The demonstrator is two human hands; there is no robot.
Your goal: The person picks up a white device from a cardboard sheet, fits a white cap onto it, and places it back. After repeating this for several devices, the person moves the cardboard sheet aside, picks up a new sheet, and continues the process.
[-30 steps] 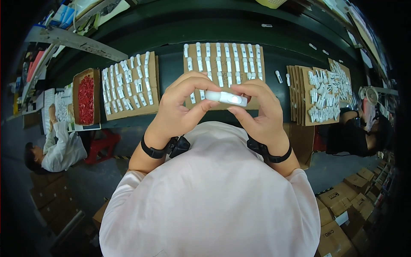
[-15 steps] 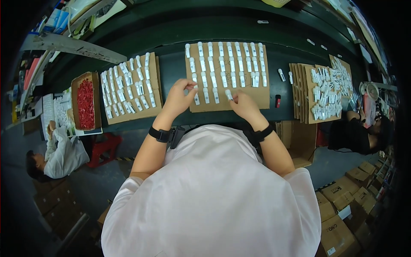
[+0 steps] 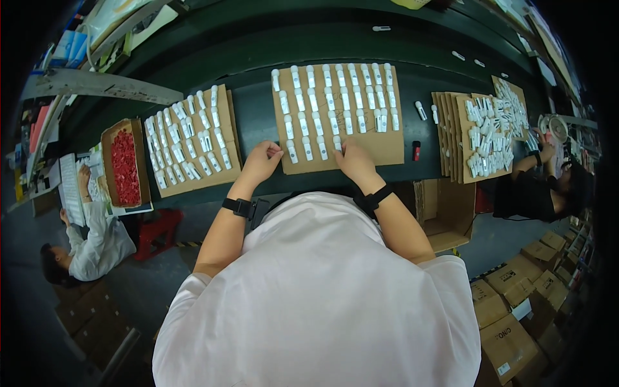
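A brown cardboard sheet (image 3: 380, 151) lies before me, bearing rows of small white plastic sticks with rounded heads. At the end of its nearest row, my right hand (image 3: 356, 161) has its fingertips closed on one white plastic stick (image 3: 337, 142). By the sheet's left edge, my left hand (image 3: 261, 162) hovers with thumb and fingers pinched together; whatever may be between them is too small to make out. The nearest piece to it is the first stick (image 3: 292, 153) of that row.
Another loaded cardboard sheet (image 3: 227, 106) lies left, beside a box of red pieces (image 3: 126, 168). Stacked sheets with heaped white sticks (image 3: 490, 135) stand right. A small black-and-red piece (image 3: 416, 151) lies between. Co-workers sit at left (image 3: 97, 245) and right (image 3: 535, 193).
My left hand has drawn back from the nearest row, down and left past the sheet's edge. My right hand remains at the row's last stick. The view has shifted slightly.
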